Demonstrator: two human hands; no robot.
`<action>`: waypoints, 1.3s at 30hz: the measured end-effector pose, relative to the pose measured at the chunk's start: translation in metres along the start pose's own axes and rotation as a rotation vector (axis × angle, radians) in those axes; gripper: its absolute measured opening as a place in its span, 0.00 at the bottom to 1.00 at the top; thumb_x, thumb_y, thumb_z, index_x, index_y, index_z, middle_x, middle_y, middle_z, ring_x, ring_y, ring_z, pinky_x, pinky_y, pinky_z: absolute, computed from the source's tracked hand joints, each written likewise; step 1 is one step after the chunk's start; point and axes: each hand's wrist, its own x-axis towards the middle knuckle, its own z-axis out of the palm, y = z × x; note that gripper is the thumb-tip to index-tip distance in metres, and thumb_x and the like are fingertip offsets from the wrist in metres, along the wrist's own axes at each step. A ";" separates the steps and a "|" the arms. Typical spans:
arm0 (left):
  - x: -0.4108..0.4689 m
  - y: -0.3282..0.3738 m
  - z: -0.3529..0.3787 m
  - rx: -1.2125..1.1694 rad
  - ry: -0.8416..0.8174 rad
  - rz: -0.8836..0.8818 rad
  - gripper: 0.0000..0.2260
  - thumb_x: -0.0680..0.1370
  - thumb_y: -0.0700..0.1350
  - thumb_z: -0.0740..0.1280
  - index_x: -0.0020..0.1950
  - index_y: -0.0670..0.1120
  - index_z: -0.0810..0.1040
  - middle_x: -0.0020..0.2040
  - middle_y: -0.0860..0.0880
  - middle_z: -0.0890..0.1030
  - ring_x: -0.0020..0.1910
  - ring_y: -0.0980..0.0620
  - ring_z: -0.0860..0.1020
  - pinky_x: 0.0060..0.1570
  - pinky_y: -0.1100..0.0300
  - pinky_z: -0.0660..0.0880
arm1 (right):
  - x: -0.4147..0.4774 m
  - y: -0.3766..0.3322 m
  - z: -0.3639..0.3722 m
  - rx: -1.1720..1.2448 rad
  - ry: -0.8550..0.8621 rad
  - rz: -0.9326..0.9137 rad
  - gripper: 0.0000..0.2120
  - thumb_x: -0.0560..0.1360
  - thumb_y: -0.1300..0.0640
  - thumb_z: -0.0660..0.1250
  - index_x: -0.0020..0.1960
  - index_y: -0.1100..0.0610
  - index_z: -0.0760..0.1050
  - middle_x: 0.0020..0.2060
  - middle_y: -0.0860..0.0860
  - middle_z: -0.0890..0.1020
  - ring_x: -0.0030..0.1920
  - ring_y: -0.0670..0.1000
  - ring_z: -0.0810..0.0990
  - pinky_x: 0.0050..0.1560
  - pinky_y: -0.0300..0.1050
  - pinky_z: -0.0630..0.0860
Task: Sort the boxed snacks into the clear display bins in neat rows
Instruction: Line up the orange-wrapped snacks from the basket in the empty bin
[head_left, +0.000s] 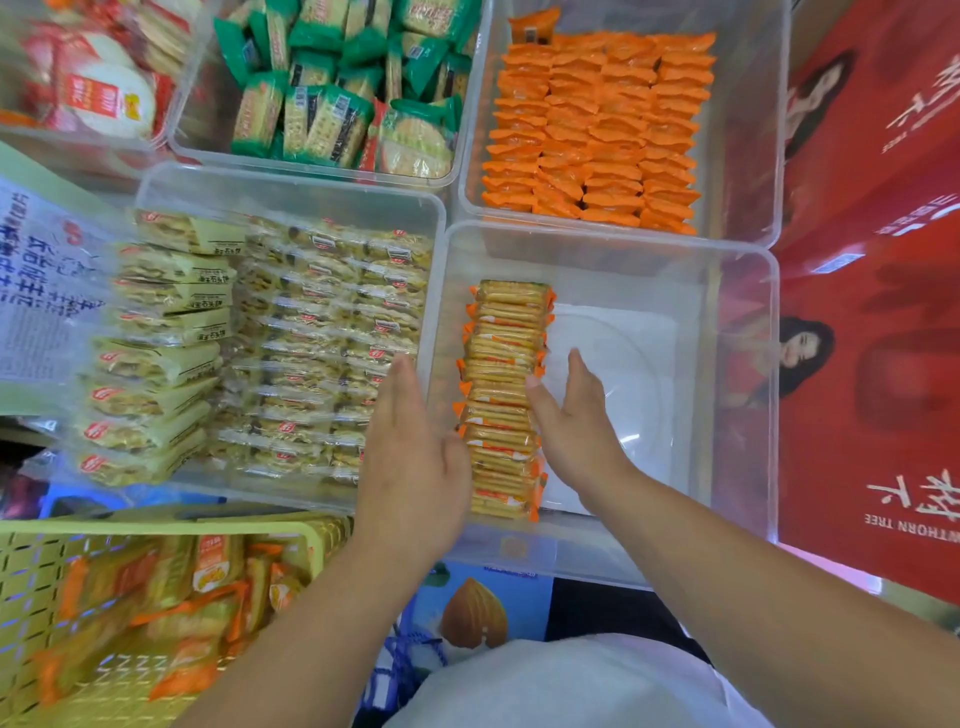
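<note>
A yellow basket of orange packs sits lower left. The left hand, fingers straight and holding nothing, is at the clear bin's left wall. The row of cracker packs lines that wall inside, and the right hand, flat and empty, flanks its right side.

The red carton reads, upside down, "THORN TREE".

I count 5 clear bins, 1 basket.

cracker packs — one row, clear bin
</note>
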 end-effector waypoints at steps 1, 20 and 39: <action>-0.007 -0.001 -0.001 -0.022 -0.020 -0.030 0.35 0.83 0.42 0.60 0.83 0.46 0.41 0.84 0.49 0.50 0.82 0.52 0.50 0.79 0.57 0.50 | -0.006 0.000 0.001 0.094 -0.025 0.077 0.37 0.82 0.40 0.58 0.82 0.52 0.45 0.81 0.50 0.52 0.80 0.52 0.55 0.79 0.53 0.56; -0.049 -0.010 -0.013 0.077 -0.033 -0.004 0.31 0.81 0.43 0.62 0.82 0.44 0.56 0.80 0.46 0.63 0.77 0.49 0.59 0.75 0.55 0.59 | -0.052 -0.003 -0.012 0.353 -0.311 0.457 0.23 0.77 0.30 0.59 0.48 0.47 0.81 0.39 0.47 0.88 0.46 0.52 0.86 0.46 0.48 0.81; -0.116 -0.041 -0.072 0.120 0.460 0.197 0.11 0.78 0.49 0.65 0.52 0.45 0.83 0.47 0.51 0.81 0.48 0.52 0.75 0.51 0.59 0.72 | -0.088 -0.041 0.007 -0.174 -0.176 -0.358 0.09 0.80 0.45 0.65 0.58 0.45 0.76 0.52 0.42 0.77 0.52 0.43 0.77 0.47 0.37 0.71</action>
